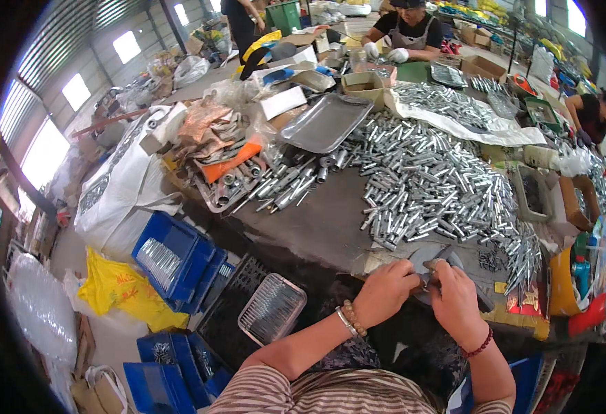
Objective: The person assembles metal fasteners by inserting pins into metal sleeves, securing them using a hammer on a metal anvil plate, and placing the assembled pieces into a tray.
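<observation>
My left hand (386, 293) and my right hand (457, 303) meet at the table's near edge, both with fingers closed. A small piece between their fingertips is mostly covered, and I cannot make out its kind. Just beyond the fingers lies a grey round disc (453, 257) with a dark bar across it. A large heap of silvery metal sleeves or pins (427, 186) spreads over the table ahead of my hands. Small dark parts (494, 260) lie in a little pile to the right of the disc.
A grey metal tray (327, 124) rests beyond, left of the heap. Lower left, a small tray of metal pins (272, 308) sits near blue bins (172, 259). A yellow container (564, 283) stands at right. Across the table works a person in white gloves (398, 54).
</observation>
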### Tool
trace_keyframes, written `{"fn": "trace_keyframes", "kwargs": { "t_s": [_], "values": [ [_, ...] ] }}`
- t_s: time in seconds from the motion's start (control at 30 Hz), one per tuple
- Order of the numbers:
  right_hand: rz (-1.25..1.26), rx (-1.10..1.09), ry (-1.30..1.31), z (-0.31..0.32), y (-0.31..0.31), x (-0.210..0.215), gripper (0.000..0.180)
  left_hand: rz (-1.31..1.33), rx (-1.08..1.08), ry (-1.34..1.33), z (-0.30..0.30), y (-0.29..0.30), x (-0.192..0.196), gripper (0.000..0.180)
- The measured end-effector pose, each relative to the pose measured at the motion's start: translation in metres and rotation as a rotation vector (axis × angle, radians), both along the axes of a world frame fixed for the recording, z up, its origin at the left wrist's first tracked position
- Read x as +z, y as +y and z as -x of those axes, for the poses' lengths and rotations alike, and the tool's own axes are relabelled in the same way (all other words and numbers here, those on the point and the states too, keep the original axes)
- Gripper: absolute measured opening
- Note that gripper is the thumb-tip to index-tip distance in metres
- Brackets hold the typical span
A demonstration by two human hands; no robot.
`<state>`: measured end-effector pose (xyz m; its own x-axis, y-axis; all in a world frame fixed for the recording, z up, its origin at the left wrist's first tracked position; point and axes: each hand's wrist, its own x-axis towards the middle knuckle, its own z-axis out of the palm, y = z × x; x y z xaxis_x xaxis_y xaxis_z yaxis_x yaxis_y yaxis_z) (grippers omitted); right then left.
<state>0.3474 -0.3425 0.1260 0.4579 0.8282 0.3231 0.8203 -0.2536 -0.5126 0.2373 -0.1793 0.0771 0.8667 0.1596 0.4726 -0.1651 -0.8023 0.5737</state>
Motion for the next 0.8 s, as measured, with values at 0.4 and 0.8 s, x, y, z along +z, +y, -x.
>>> {"fn": "trace_keyframes", "kwargs": {
  "t_s": [0.4, 0.8],
  "values": [
    [0.007, 0.046, -0.13, 0.005, 0.006, 0.006, 0.029, 0.061, -0.007, 0.002, -0.001, 0.004, -0.008, 0.011],
    [0.092, 0.002, -0.212, 0.018, 0.008, 0.003, 0.03, 0.066, 0.009, -0.039, -0.002, 0.002, -0.018, 0.012]
  ]
}}
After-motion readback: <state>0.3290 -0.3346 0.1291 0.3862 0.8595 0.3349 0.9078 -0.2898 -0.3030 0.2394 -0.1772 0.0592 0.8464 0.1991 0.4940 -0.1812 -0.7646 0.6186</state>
